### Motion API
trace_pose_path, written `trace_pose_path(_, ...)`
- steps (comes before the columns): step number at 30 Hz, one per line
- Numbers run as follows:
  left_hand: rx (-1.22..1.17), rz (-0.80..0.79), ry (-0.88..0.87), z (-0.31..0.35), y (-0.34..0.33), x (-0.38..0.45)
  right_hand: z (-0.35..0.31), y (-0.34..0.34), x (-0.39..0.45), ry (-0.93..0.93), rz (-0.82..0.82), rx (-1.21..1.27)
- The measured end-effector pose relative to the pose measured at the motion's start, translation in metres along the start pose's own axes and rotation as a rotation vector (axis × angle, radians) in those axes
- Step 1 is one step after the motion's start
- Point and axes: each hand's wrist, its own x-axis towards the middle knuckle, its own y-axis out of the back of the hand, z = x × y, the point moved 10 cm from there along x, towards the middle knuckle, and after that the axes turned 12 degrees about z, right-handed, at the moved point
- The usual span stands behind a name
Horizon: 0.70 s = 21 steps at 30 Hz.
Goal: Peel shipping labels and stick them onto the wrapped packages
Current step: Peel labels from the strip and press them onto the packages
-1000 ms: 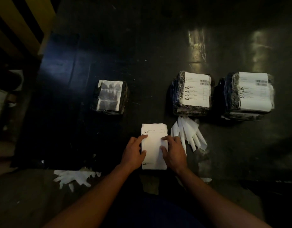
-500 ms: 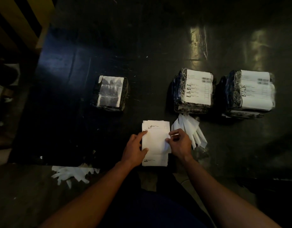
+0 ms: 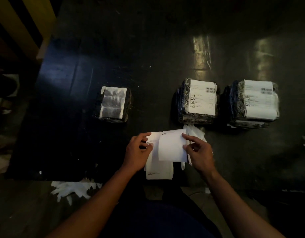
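A stack of white shipping labels [image 3: 159,170] lies on the dark table [image 3: 148,48] near its front edge. My right hand [image 3: 199,154] pinches the right edge of the top label sheet [image 3: 172,146] and holds it lifted off the stack. My left hand [image 3: 139,152] rests on the stack's left side, fingers pressing it down. A small black wrapped package [image 3: 113,103] with a worn, torn label stands at the left. Two black wrapped packages with white printed labels stand at the right, one [image 3: 198,100] beside the other [image 3: 254,103].
A pile of peeled white backing strips [image 3: 195,133] lies behind my right hand, below the middle package. More strips [image 3: 74,188] lie on the floor at the table's front left edge. A yellow wooden piece of furniture [image 3: 23,23] stands at the far left.
My right hand has lifted the top label sheet off the stack and pulled it right. My left hand stays on the stack's left edge.
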Motion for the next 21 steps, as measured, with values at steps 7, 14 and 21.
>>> trace_pose_path(7, -0.451, -0.093, 0.076, 0.059, 0.005, -0.005, -0.072, -0.006, -0.029, 0.158, -0.146, 0.135)
trace_pose_path(14, -0.462, -0.015, -0.152, 0.118, 0.054, -0.004, -0.131, -0.004, -0.035, 0.259, -0.163, 0.272)
trace_pose_path(21, -0.515, -0.011, -0.246, 0.147, 0.088, -0.01, -0.199, 0.002, -0.028, 0.357, -0.176, 0.432)
